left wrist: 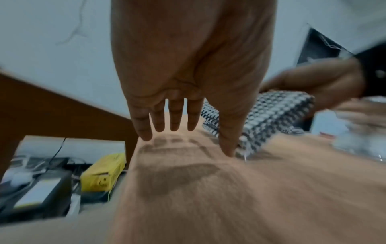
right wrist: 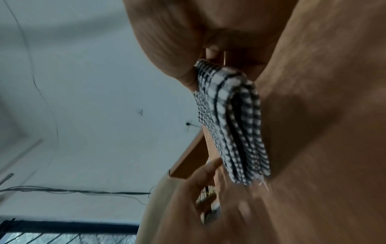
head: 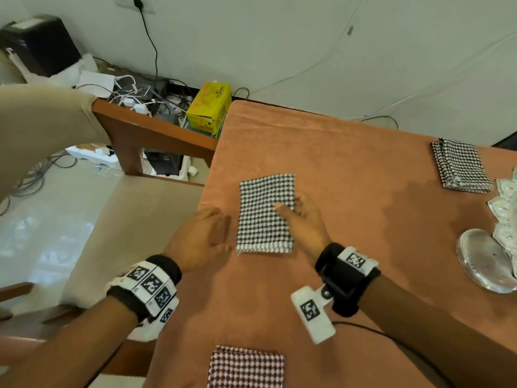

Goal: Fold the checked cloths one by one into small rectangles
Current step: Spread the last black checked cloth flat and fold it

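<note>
Red checked cloth (head: pixel 246 366) lay nearest, unfolded; right hand (head: pixel 303 219) pinched the folded black-and-white cloth (head: pixel 265 214) mid-table, left hand (head: pixel 201 236) flat, empty beside it; best pressed flat, edges squared, before release.

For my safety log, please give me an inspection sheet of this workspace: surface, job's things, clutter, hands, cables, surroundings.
Surface: table under an orange cover.
Job's things: black cloth folded at centre; second black cloth folded at far right; red cloth at the near edge.
Clutter: glass dish and white doily at the right edge.
Hands: left hand flat, fingers straight, beside the centre cloth; right hand pinches that cloth's right edge.
Cables: black lead from the right wrist; tangle by the wall.
Surroundings: chair, yellow box, white wall.
</note>
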